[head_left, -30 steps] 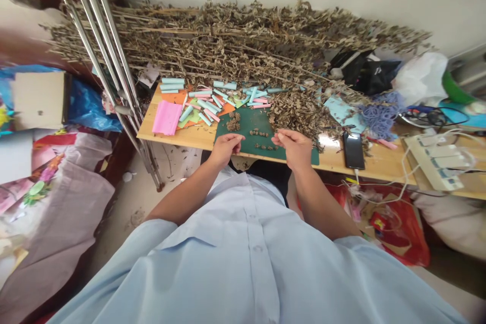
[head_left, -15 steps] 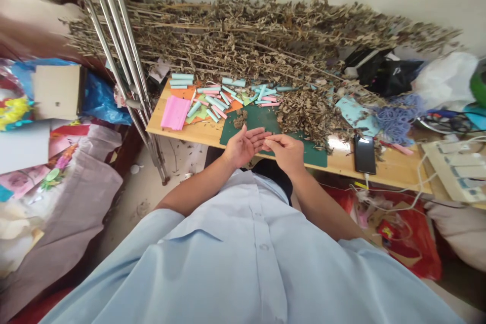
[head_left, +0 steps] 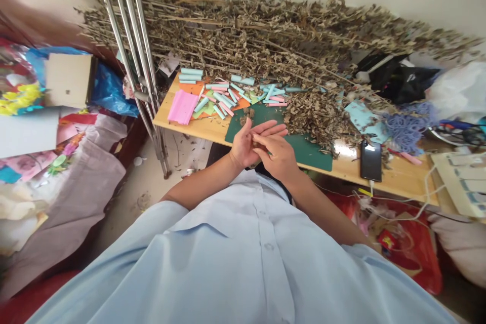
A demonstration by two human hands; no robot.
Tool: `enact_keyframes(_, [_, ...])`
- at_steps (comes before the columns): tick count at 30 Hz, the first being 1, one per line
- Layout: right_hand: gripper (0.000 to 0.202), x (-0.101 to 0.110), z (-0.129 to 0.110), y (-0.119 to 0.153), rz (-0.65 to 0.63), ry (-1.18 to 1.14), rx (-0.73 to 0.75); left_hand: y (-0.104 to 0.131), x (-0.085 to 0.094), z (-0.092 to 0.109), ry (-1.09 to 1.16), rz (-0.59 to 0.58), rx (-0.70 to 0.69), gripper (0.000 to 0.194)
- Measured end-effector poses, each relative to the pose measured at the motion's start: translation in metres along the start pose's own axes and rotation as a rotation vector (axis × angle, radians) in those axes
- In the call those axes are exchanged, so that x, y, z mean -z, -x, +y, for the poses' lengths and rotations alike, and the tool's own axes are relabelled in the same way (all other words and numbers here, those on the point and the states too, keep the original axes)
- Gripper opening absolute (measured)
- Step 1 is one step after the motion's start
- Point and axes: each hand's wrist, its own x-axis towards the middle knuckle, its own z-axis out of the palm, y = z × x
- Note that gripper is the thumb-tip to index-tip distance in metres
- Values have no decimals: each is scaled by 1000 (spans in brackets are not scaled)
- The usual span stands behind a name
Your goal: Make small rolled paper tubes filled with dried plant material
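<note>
My left hand (head_left: pixel 245 147) is open, palm up, with its fingers stretched to the right over the front edge of a green cutting mat (head_left: pixel 310 152). Above that palm my right hand (head_left: pixel 279 154) is closed in a pinch, its fingertips touching or nearly touching the palm. What the pinch holds, if anything, is too small to make out. A small clump of dry plant bits (head_left: pixel 248 113) lies on the mat just beyond my left thumb. Right of it a heap of crumbled dry leaves (head_left: pixel 317 114) covers part of the mat.
Blue and pink paper rolls (head_left: pixel 222 97) lie beside pink paper sheets (head_left: pixel 183 107). Long dried stalks (head_left: pixel 243 25) run along the wall. A phone (head_left: pixel 371 161) with a cable sits at right, near blue yarn (head_left: pixel 408 129). Metal crutches (head_left: pixel 134 40) lean at the table's left.
My right hand has shifted left, from my left fingertips to over the palm. The whole view has swung slightly, so the table appears further right.
</note>
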Motion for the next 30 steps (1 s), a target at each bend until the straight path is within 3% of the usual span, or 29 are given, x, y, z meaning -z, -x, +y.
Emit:
enact_keyframes(8, [33, 11, 1, -1, -11, -25, -59, -1, 5, -1, -5, 8, 4, 71])
enact_keyframes(30, [27, -4, 9, 5, -95, 36, 41, 2, 10, -8, -2, 15, 13, 66])
